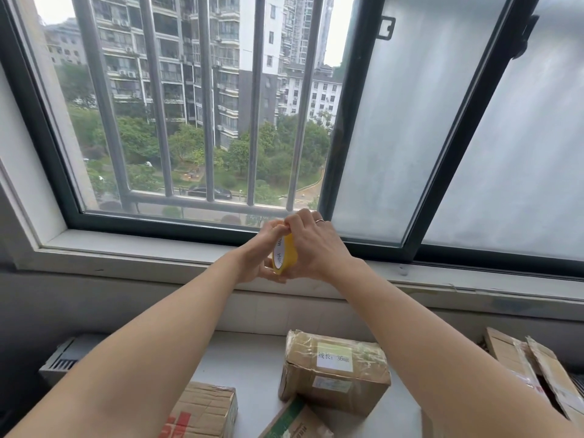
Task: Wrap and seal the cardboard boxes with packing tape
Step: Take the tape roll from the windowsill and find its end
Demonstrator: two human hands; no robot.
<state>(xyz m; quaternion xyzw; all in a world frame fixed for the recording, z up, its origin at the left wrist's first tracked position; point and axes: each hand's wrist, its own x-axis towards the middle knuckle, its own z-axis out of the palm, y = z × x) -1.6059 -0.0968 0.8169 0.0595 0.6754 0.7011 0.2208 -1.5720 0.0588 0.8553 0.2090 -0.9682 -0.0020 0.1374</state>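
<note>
A yellow roll of packing tape (284,252) is held up in front of the window sill, edge-on between both hands. My left hand (257,251) grips the roll from the left, its fingertips at the top rim. My right hand (316,245), with a ring on one finger, cups the roll from the right and pinches at its top edge. Below, on a white surface, lies a taped cardboard box (335,371) with a white label. Another box (202,409) with red print sits at the lower left.
An opened box (534,371) with raised flaps stands at the far right. A green-edged box (294,422) lies at the bottom centre. The window frame (177,227) and sill run behind the hands. A grey vented unit (63,358) sits at the left.
</note>
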